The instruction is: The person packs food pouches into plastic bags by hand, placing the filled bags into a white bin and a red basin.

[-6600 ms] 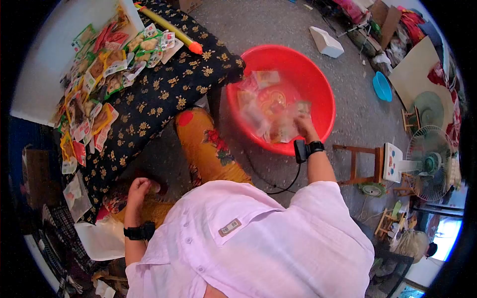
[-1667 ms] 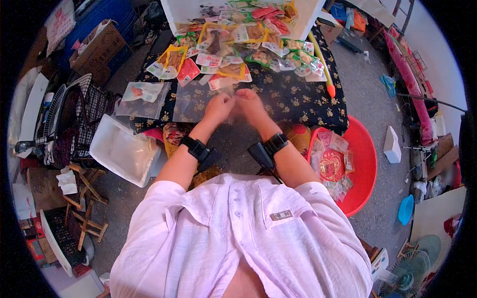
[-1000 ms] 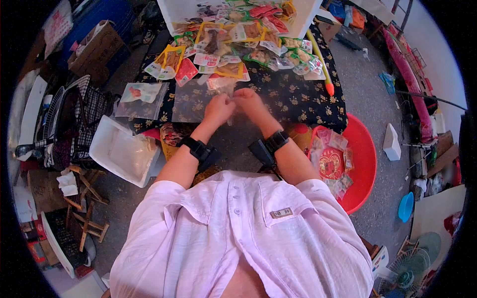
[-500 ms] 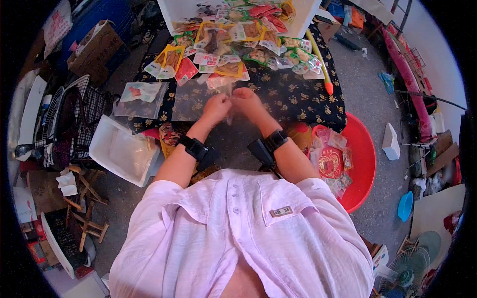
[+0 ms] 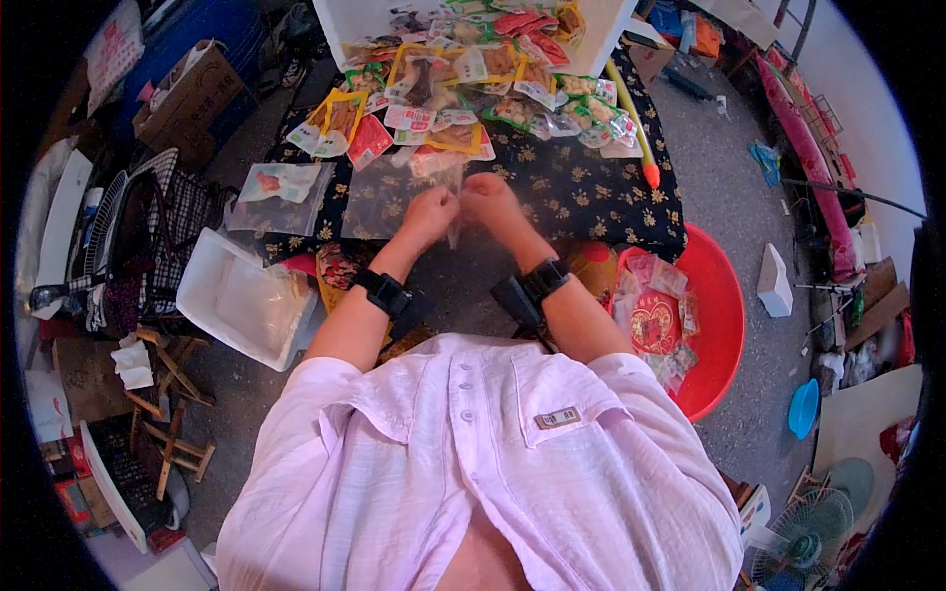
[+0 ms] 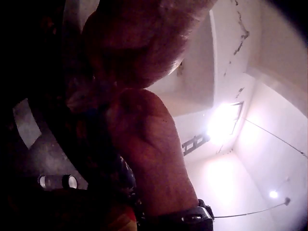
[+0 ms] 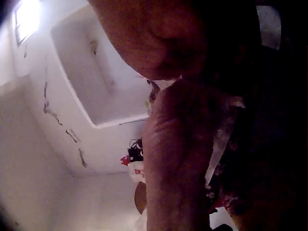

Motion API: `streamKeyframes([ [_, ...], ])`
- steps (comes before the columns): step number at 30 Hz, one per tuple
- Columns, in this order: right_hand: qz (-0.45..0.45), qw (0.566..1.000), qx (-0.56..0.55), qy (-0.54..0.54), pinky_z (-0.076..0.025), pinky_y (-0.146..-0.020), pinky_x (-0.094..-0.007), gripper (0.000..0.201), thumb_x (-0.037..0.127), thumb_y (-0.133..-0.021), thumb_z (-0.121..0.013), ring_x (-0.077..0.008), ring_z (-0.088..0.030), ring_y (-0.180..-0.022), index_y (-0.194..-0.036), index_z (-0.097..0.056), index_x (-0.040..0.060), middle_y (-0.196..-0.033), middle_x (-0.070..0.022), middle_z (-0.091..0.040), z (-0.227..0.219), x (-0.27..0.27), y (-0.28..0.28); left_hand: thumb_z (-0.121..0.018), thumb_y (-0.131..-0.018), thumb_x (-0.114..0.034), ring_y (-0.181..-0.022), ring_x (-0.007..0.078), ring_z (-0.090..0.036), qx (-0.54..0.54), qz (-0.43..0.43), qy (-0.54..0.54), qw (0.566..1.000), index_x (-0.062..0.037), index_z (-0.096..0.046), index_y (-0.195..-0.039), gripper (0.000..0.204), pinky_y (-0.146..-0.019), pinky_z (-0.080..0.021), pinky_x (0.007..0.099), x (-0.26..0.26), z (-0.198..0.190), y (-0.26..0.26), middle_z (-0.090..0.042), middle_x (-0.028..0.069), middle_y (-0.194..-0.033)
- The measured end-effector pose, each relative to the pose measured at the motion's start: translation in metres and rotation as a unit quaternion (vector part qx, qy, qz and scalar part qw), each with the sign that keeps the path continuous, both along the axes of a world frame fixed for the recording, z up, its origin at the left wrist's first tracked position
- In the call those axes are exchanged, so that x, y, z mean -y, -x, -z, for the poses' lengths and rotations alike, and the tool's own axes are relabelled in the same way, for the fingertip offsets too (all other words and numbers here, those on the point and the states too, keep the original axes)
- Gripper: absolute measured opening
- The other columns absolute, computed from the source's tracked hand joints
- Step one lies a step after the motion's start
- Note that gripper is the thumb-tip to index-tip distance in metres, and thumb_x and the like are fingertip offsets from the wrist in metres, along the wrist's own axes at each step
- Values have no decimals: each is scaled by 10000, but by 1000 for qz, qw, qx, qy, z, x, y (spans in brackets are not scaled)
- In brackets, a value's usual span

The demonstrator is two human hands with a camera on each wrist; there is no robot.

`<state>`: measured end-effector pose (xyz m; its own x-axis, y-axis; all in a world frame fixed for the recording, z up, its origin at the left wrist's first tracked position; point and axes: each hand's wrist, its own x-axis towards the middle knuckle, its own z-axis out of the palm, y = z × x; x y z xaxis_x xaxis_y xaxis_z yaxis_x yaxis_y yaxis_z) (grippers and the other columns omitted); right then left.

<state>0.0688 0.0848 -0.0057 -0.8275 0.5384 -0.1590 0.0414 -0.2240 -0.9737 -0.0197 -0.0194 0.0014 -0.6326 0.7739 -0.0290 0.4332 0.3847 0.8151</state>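
Observation:
Over the front edge of the table, my left hand and right hand meet with curled fingers, pinching the edge of a clear plastic bag. A strip of the bag hangs below the fingertips. Flat on the black flowered cloth, just left of the hands, lies clear plastic. Beyond them spreads a heap of vacuum-packed snack packets, spilling from a white foam box. In both wrist views the hands are close together and dark, their fingertips hidden.
A clear bag with a packet inside lies at the table's left. A yellow stick with an orange tip lies along the right edge. On the floor stand a red basin holding several packets and a white foam tray.
The right hand was among packets in the red basin and the left was by the lap; both are now together at the table with plastic. Over the last second they shift only slightly.

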Motion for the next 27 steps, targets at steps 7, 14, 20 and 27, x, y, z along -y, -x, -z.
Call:
streamKeyframes([
  [7,18,990,-7,-139,-434,-571,-254,275,24,-681,-513,-156,-524,-688,-950,-467,-9,-794,-75,-541,25,-6,11,-472,-681,-193,-719,302,-542,-42,18,19,999,-17,-544,-712,193,-626,-416,369,0,-2,-3,-555,165,-731],
  [14,-16,998,-7,-63,-429,-564,-261,275,32,-678,-519,-154,-527,-677,-946,-479,-6,-776,-86,-554,15,-3,8,-479,-683,-180,-677,252,-542,14,16,-12,1000,-12,-544,-738,189,-609,-415,338,2,3,0,-554,137,-708],
  [20,-67,985,49,-153,-426,-538,-260,262,42,-685,-522,-147,-523,-653,-940,-482,-4,-765,-88,-552,-2,-2,2,-496,-708,-168,-636,135,-489,75,20,0,997,-13,-521,-748,162,-586,-393,274,6,-5,2,-530,54,-687],
  [27,-78,996,19,-48,-423,-513,-249,255,33,-680,-514,-142,-517,-616,-931,-477,12,-709,-52,-529,-15,4,-1,-493,-730,-150,-620,111,-463,103,26,-18,994,-23,-502,-714,128,-574,-385,255,8,-6,3,-507,22,-659],
])
